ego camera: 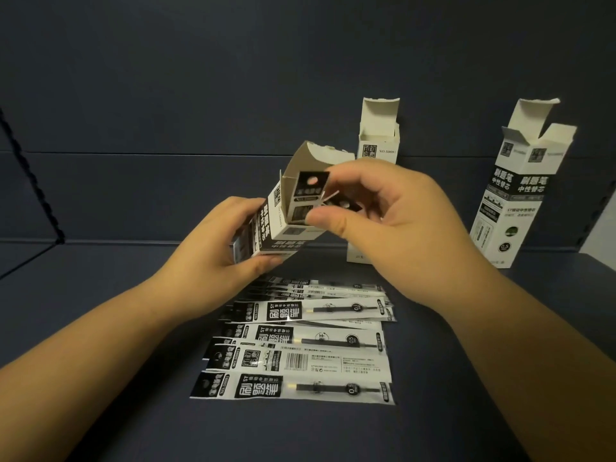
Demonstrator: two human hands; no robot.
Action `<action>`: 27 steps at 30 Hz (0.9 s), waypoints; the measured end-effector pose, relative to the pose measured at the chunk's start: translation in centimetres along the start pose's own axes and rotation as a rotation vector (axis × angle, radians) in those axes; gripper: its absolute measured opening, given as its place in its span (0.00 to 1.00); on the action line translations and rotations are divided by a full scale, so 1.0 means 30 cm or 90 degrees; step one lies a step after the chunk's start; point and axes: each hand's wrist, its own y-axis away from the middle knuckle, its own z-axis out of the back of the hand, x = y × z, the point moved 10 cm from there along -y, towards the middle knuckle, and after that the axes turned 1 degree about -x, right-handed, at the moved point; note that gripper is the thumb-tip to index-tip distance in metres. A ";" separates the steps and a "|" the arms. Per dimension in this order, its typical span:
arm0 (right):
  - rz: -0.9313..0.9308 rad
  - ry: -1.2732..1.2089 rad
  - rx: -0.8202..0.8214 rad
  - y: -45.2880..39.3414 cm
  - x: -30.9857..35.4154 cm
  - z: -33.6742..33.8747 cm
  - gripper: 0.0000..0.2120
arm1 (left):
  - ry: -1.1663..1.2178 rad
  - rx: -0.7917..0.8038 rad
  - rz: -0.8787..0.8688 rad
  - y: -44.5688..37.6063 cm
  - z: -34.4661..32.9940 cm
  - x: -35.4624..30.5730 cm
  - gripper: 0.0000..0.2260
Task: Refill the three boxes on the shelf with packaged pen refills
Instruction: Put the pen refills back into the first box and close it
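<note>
My left hand (213,241) grips a white and black box (283,225), tilted with its open top toward me. The tops of packaged refills (308,191) stick out of its mouth. My right hand (393,221) pinches those refill tops between thumb and fingers at the opening. A second open box (378,141) stands upright behind my right hand, partly hidden. The third open box (513,195) leans at the right. Several loose refill packets (300,358) lie flat on the dark shelf in front of me.
The dark shelf floor (116,328) runs out to both sides of the packets. A dark back wall (233,95) rises behind the boxes. A black beaded edge (36,181) slants down at the left. The shelf's right edge (600,261) lies just past the leaning box.
</note>
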 end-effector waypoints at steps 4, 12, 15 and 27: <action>0.011 0.090 0.019 -0.003 -0.008 -0.017 0.07 | -0.005 0.000 -0.006 0.001 -0.003 -0.002 0.28; 0.045 0.138 -0.001 0.002 0.016 -0.013 0.08 | -0.008 0.000 -0.002 -0.001 -0.003 0.001 0.28; 0.050 0.165 0.005 0.004 0.008 -0.019 0.09 | -0.012 0.003 -0.001 0.000 -0.003 0.002 0.28; 0.080 0.125 -0.097 0.010 0.020 0.043 0.05 | 0.006 -0.010 0.014 0.002 0.004 0.008 0.27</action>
